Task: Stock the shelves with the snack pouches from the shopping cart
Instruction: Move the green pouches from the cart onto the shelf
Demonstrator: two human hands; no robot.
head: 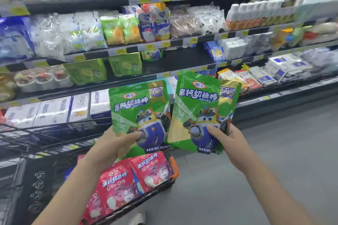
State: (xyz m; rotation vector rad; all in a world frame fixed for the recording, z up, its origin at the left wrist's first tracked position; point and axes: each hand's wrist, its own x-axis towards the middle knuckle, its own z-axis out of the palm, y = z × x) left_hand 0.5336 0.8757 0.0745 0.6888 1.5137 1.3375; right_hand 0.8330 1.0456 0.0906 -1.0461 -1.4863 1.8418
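1. Left green pouch (139,113) and right green pouch (199,111) are held side by side at frame centre, in front of the shelves (182,56). Both fronts face the camera, long axes near vertical, tops up.
2. The right one's top leans slightly toward frame right.
3. The left hand (117,144) and the right hand (225,139) each grip one pouch's lower edge, thumb across the front.
4. Below them, red pouches (117,184) lie in the shopping cart (146,197) at lower left.

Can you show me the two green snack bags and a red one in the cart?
Left green pouch (139,113): head view, middle of its printed front.
Right green pouch (201,111): head view, middle of its printed front.
Nearer red pouch (114,179): head view, on its white lettering.
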